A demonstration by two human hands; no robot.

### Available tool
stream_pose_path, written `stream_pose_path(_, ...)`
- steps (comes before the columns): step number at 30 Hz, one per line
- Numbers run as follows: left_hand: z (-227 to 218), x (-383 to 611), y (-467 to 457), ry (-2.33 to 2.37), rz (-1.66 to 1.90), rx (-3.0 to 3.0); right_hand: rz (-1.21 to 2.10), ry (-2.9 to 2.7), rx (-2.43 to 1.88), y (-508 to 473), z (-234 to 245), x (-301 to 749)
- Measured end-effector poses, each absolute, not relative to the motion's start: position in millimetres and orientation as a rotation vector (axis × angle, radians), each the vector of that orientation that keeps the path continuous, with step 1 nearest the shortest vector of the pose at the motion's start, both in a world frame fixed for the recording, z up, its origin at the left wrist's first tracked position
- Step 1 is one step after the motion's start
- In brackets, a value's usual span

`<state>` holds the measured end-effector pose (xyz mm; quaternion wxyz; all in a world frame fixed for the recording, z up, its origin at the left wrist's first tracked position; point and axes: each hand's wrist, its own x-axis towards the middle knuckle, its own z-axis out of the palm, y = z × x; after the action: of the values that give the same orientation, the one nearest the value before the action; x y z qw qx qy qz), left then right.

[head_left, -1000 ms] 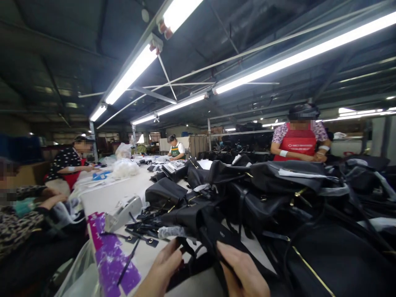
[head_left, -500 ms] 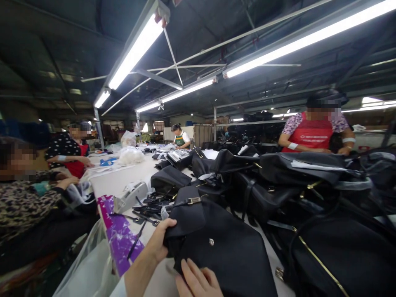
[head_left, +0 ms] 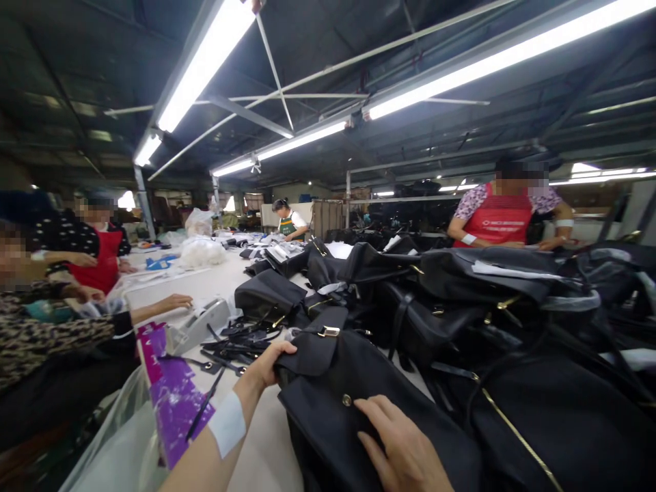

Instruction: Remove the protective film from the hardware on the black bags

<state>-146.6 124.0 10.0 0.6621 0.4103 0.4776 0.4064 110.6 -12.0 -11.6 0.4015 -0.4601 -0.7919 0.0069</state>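
A soft black bag (head_left: 318, 427) with a smooth, faintly sheened, leather-like surface lies on the tabletop (head_left: 266, 437) directly in front of the wearer; take it as the centre of the dial, twelve pointing away. The left hand (head_left: 269, 362) is closed on its edge at ten o'clock, thumb over the top, the other fingers mostly hidden. The right hand (head_left: 402, 437) is half open and grasps nothing; its loosely bent fingers lie over the front panel, the index fingertip just beside a small round metal stud (head_left: 347, 400). Near the bag's own twelve, a rounded flap carries a rectangular, gold-toned buckle (head_left: 331, 331).

A pale band (head_left: 228, 424) wraps the left forearm. At nine o'clock lies a glossy, creased purple sheet (head_left: 179, 410); at ten, a tangle of thin black straps (head_left: 236, 352), some with metal eyelets, and beyond it a pale, wedge-shaped device (head_left: 205, 324), with a co-worker's hand (head_left: 174, 303) near it. Farther off towards eleven sits a crumpled, whitish bundle (head_left: 201, 251). From twelve to two, slumped black bags (head_left: 451, 287) overlap; at three, another black bag shows a straight, gold-toned zip (head_left: 517, 434).
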Motion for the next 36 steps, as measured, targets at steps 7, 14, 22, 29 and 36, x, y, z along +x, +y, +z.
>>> stream_pose_path(7, 11.8, -125.2, 118.9, 1.448, 1.112, 1.457, -0.044, -2.038, -1.231, 0.5, -61.1, 107.8)
stream_pose_path(14, 13.1, -83.7, 58.1, 1.233, 0.92, 2.039, 0.351, -1.949, -1.311, -1.1, -66.0, 116.2)
stream_pose_path(22, -27.0, -69.9, 32.3, 1.31, 0.744, 2.255, 0.616, -1.909, -1.399, -6.2, -60.3, 117.3)
stream_pose_path(29, -49.9, -68.7, 34.9, 1.158, 1.101, 2.155, 0.713, -1.938, -1.413, -3.6, -35.6, 113.2)
stream_pose_path(36, -61.4, -70.3, 36.8, 1.147, 1.25, 2.11, 0.569, -2.301, -1.504, 20.0, -8.6, 106.7)
